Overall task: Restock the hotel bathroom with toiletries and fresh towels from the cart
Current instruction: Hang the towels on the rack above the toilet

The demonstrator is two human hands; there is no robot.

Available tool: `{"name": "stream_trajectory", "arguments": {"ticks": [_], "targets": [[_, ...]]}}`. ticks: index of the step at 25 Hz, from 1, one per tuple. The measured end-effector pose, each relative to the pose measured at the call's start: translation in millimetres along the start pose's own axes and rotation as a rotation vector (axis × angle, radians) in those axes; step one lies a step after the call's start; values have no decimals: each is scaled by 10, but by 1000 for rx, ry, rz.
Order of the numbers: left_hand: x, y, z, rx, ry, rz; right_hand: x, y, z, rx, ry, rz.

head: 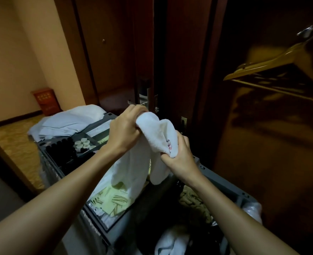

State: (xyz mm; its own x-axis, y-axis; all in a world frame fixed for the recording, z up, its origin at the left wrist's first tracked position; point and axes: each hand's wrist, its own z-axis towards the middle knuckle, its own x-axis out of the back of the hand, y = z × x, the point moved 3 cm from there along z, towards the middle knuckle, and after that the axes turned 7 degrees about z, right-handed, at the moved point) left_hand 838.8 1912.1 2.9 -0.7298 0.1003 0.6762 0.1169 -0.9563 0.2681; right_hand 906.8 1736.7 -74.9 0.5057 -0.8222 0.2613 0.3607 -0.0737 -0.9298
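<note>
A white towel [157,133] with a small red embroidered mark hangs above the grey cart [231,192]. My left hand [124,131] grips its upper end at the left. Lower on the right, my right hand [179,157] pinches the towel's edge beside the mark. The rest of the cloth droops over the cart's compartments. More folded white towels [69,120] lie stacked on the cart's far end. Dark small bottles [60,148] and white round caps [83,143] fill a tray behind my left forearm.
Pale yellow packets [113,199] lie in a near compartment, with crumpled white linen [172,240] below. A dark wooden door with a metal lock handle [144,102] stands just behind the towel. A wooden hanger [262,65] hangs in the open wardrobe at right. A red box [45,102] stands by the wall.
</note>
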Motion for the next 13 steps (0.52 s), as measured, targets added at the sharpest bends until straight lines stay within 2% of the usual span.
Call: {"name": "stream_trajectory", "arguments": {"ticks": [6,10,13], "targets": [[180,861,-412,71,95,136,534,125,-395,58,-151,162],[342,1357,-745,199,137,4,789,-15,-734,142,-198,280],[508,1682,-998,198,162,65,868,-159,-978,170,-203,292]]}}
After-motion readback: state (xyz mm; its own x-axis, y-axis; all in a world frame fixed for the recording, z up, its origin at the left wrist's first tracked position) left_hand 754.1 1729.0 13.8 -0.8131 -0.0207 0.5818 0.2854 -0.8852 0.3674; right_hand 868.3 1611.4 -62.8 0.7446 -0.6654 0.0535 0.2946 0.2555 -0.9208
